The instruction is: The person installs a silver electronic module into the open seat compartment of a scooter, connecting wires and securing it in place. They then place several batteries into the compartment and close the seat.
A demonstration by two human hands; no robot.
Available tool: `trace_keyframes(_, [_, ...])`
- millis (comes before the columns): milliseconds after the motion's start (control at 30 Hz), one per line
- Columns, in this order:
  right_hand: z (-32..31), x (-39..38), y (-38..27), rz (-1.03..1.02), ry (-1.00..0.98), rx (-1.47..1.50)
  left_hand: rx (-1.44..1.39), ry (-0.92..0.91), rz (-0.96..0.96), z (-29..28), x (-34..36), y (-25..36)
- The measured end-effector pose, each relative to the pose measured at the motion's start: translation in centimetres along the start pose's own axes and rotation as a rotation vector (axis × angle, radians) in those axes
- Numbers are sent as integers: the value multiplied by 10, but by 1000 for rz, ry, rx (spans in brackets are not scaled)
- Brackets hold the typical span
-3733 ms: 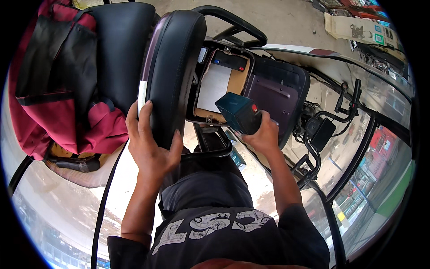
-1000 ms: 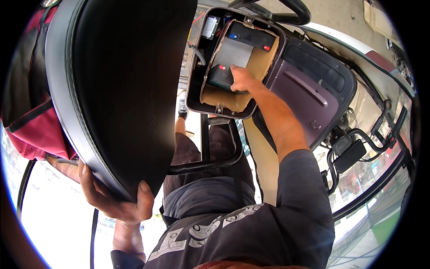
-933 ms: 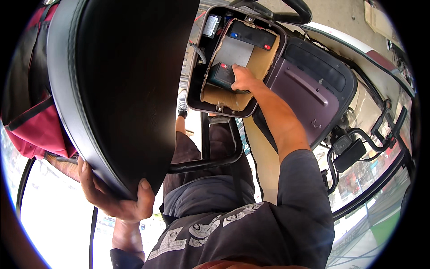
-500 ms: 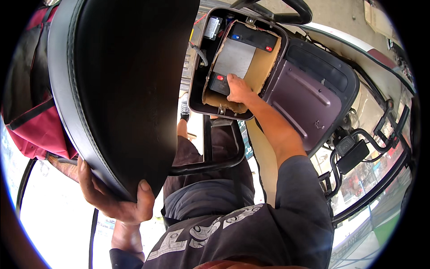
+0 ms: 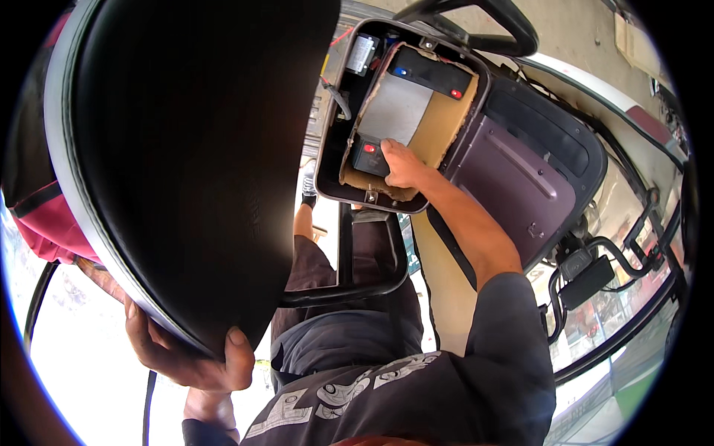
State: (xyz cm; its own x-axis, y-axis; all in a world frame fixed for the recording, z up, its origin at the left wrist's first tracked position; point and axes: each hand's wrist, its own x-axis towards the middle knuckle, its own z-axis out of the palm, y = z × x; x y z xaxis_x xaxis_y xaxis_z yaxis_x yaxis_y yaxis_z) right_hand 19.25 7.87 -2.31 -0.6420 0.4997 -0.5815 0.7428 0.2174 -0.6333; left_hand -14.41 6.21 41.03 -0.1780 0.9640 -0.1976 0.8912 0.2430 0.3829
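My left hand (image 5: 190,363) grips the lower edge of a big black padded seat (image 5: 186,186) with pale piping, thumb on one side and fingers on the other. To the right, my right hand (image 5: 405,165) reaches into an open box (image 5: 324,167). Its fingers close on the end of a black battery (image 5: 366,154) with a red terminal cap; the fingertips are partly hidden. Another black battery (image 5: 430,74), with a blue and a red cap, lies at the far end. Between them is a grey plate (image 5: 394,110), and cardboard (image 5: 439,111) lines the box.
A purple-brown lid (image 5: 513,175) hangs open right of the box. A silver module (image 5: 362,53) and a grey cable (image 5: 340,100) sit along its left side. Black tube frames (image 5: 342,297) stand near my legs and beyond the box. Handlebars (image 5: 595,275) are at far right.
The whole view has shifted a little, with the box slightly lower and the seat appearing further left. Both hands keep their places on the seat and the battery.
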Motion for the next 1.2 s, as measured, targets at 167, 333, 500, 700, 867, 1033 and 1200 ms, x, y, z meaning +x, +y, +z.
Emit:
trace_keyframes(167, [2, -4, -15, 218, -72, 299, -65, 49, -37, 5, -2, 3])
trace_keyframes(333, [4, 2, -34, 276, -2, 90, 36, 49, -37, 6, -5, 1])
trace_keyframes(500, [14, 3, -37, 203, 139, 29, 53, 12, -43, 0, -4, 4])
trace_keyframes(700, [39, -5, -55, 258, 219, -13, 82, 21, -23, 2, -3, 5])
trace_keyframes(867, [24, 13, -50, 244, 104, 52, 122, -5, -21, -1, -12, 5])
trace_keyframes(1033, [33, 6, -51, 285, 72, 41, 19, 33, -47, 7, -8, 2])
trace_keyframes(1200, [30, 9, -44, 240, 92, 35, 34, 34, -60, 3, -11, 0])
